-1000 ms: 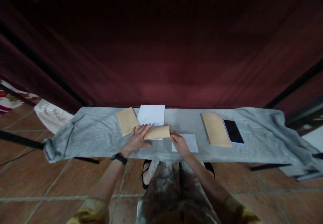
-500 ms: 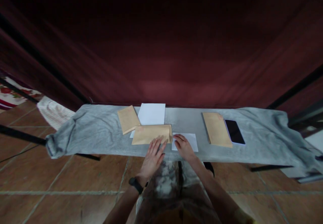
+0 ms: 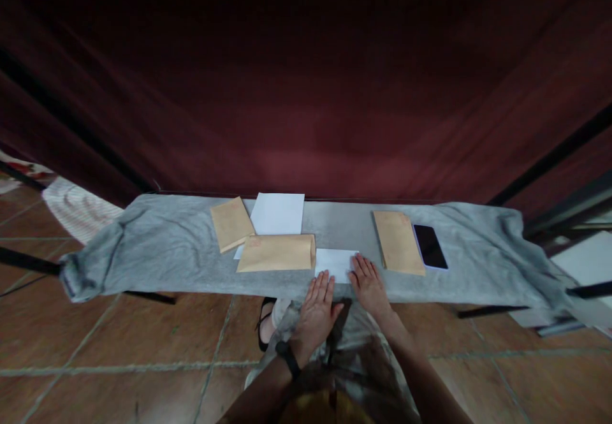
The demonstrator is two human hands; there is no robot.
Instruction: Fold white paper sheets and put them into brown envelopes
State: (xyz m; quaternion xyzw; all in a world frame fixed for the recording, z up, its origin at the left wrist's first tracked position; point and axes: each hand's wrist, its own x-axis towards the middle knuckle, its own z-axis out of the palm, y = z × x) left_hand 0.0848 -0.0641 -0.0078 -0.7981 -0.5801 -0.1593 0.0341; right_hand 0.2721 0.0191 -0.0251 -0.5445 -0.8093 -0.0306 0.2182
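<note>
A folded white sheet of paper point(image 3: 335, 263) lies near the front edge of the grey cloth. My left hand point(image 3: 319, 306) rests flat at its lower left corner, fingers stretched out. On the paper's right end lies my right hand point(image 3: 369, 284), its fingers straight and holding nothing. Just left of the paper, a brown envelope point(image 3: 275, 253) lies sideways with its right end slightly raised. Beneath and behind that envelope shows a larger white sheet point(image 3: 278, 212), partly covered.
A second brown envelope point(image 3: 232, 223) lies tilted at the left. Toward the right are a stack of brown envelopes point(image 3: 398, 243) and a dark-screened phone point(image 3: 430, 247). The grey cloth point(image 3: 478, 252) covers a narrow bench in front of a dark red curtain point(image 3: 306, 124).
My left hand has left the brown envelope and moved right to the folded paper. My right hand has shifted to the paper's right end. The view has turned slightly right.
</note>
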